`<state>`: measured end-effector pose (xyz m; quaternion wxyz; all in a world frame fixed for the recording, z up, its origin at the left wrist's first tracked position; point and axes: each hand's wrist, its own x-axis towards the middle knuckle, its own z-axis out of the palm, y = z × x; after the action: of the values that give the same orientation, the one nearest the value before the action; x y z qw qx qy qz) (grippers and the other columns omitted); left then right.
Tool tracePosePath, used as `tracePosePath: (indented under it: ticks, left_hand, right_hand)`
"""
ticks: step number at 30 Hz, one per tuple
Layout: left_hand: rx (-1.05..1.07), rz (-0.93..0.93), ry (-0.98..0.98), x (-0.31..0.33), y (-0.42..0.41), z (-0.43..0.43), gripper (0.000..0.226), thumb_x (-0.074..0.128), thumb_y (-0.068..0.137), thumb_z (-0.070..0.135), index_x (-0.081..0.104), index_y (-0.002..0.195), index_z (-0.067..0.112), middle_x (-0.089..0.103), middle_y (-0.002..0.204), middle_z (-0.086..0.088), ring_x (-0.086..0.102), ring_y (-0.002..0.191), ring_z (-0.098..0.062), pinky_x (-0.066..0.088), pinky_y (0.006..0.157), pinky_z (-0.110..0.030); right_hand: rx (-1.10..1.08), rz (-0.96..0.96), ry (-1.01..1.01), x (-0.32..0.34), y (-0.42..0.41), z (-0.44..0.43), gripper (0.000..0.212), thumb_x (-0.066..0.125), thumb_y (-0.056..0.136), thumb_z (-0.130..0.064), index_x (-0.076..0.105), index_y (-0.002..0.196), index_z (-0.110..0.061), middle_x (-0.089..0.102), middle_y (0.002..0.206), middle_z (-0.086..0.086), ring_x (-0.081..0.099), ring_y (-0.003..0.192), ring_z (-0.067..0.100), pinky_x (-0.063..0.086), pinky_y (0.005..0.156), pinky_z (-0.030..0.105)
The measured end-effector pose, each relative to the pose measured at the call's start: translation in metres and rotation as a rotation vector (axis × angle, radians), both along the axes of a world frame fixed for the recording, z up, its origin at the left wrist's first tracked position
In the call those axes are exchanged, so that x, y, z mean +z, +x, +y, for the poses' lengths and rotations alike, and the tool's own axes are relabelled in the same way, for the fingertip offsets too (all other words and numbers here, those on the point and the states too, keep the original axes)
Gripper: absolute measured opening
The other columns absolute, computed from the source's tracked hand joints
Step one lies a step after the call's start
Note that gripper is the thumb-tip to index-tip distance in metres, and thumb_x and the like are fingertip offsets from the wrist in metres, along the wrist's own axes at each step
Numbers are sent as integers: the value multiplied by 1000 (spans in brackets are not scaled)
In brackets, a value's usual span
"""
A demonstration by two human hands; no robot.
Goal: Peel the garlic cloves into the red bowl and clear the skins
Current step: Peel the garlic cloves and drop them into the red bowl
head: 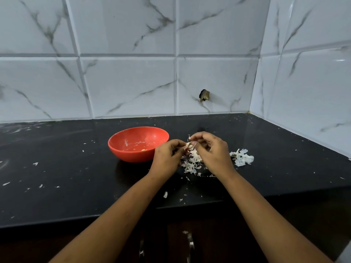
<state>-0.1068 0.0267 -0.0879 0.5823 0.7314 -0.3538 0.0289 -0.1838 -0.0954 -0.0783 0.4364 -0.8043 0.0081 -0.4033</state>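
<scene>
We look down on a black counter (76, 177) against a white marbled tile wall (129, 82). Two bare forearms reach forward, and the hands meet just right of a red bowl (133, 155). The left hand (167, 158) has its fingers curled round a small garlic clove (187, 146), holding it at the fingertips. The right hand (212, 150) pinches a strip of white skin at the clove's top. Both hands are closed on the clove and its skin, above a pile of skins (190, 164) on the counter. A second heap of skins (242, 157) lies further right. Loose flakes are scattered across the counter, some near its front edge. The bowl holds only a few pale bits, too small for us to identify.

We judge the risks as these. The clove is small and held only by fingertips, so a hard tug on the skin could flick it onto the counter instead of into the bowl. The hands work close to the bowl's rim, so torn skin could drift in. When the skins are cleared, a quick sweep could push the light flakes over the front edge
</scene>
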Motion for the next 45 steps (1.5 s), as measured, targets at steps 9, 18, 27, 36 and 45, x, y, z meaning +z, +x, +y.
tracePosePath:
  ticks: [9,18,27,36,45]
  left_hand:
    - [-5,42,3,2,-3,1,8,60,91,7,68,92,10,69,75,-1,55,43,-1,44,46,-14]
    - [-72,171,27,3,-4,1,11,58,94,14,68,91,9,71,77,-5,53,45,-5,52,52,-27]
    - [103,-358,244,-3,0,3,15,53,93,10,68,98,9,70,81,-5,64,73,-19,50,70,-31]
    - [43,-295,228,0,-2,3,17,52,96,10,69,93,6,64,68,9,62,69,-9,44,66,-14]
    - [51,-397,244,-2,-3,5,19,54,90,4,71,96,10,73,81,-1,68,76,-16,53,74,-32]
  right_hand:
    - [-72,51,-134,-6,4,-6,12,72,84,-11,68,84,-22,66,77,-11,62,68,4,51,66,19]
    - [-117,127,-385,-5,1,-6,4,62,91,-22,59,91,-24,63,85,-11,53,64,3,49,65,31]
    - [-175,203,-460,-4,-1,-7,10,64,91,-28,56,97,-30,65,89,-14,55,67,7,48,64,30]
    - [-188,167,-354,-5,-2,-7,9,71,84,-27,63,83,-29,66,78,-15,64,67,12,52,67,35]
    - [-239,194,-427,-3,-6,-4,5,67,87,-31,65,90,-27,69,83,-11,62,70,13,49,66,30]
